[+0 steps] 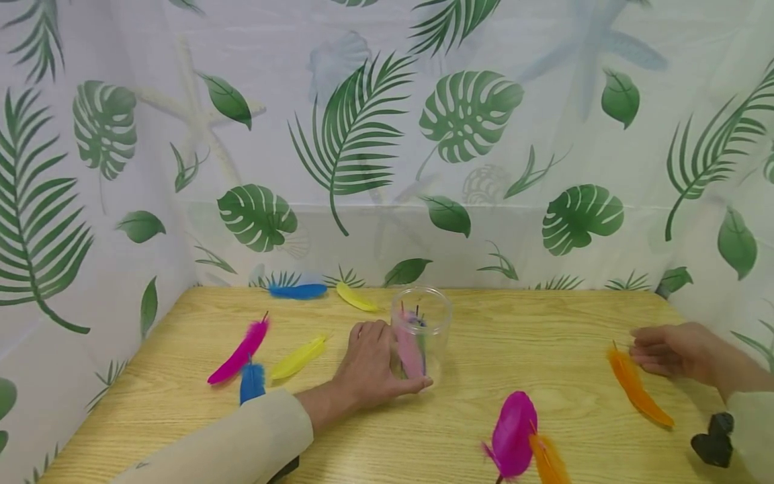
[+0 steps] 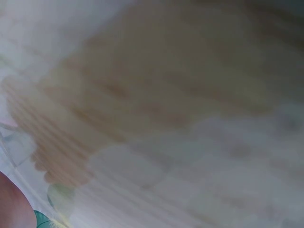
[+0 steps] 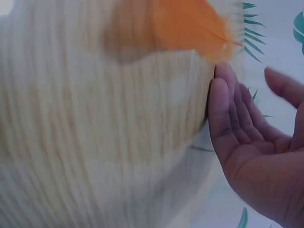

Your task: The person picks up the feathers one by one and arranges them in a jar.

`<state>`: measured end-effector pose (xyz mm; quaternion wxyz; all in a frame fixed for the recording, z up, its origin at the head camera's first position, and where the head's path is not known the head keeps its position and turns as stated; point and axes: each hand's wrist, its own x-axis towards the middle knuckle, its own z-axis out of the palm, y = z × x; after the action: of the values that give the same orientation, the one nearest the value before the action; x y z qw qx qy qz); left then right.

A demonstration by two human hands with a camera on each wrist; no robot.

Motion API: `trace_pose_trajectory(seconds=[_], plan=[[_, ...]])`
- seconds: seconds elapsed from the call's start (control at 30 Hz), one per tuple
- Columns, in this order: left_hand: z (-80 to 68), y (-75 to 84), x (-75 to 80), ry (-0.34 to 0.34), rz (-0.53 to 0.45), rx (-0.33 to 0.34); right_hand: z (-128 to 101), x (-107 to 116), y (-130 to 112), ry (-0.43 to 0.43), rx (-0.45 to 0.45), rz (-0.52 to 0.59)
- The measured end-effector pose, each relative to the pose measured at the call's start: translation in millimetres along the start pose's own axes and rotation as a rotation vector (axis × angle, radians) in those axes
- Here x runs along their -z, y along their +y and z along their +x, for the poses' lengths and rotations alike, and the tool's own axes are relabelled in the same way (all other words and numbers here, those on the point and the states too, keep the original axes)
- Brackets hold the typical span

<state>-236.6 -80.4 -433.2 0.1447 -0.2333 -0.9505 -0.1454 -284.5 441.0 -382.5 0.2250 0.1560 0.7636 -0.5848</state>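
A clear plastic cup (image 1: 435,336) stands upright on the wooden table, with a pink feather (image 1: 410,353) and several darker ones inside. My left hand (image 1: 375,363) holds it from the left, thumb low at the front and fingers at its far left side. On the right, my right hand (image 1: 677,349) hovers beside an orange feather (image 1: 637,390), its fingers loosely extended and holding nothing. That feather also shows near the fingertips in the right wrist view. The left wrist view is blurred, with only a bit of skin at its lower left corner.
Left of the cup lie a magenta feather (image 1: 240,353), blue feathers (image 1: 252,383) and yellow feathers (image 1: 299,357). Near the front are another magenta feather (image 1: 514,433) and an orange one (image 1: 549,460). A leaf-printed white curtain (image 1: 387,168) borders the table (image 1: 514,349).
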Motion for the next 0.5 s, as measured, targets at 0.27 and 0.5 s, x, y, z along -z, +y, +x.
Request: trace_pose_trajectory(seconds=[0.27, 0.5], plan=[[1.5, 0.9, 5.4, -0.011, -0.011, 0.008, 2.6, -3.4, -5.4, -0.034, 0.02, -0.222], [4.4, 1.8, 7.5, -0.028, -0.022, 0.001, 1.1, -4.2, -8.2, -0.071, -0.006, -0.28]])
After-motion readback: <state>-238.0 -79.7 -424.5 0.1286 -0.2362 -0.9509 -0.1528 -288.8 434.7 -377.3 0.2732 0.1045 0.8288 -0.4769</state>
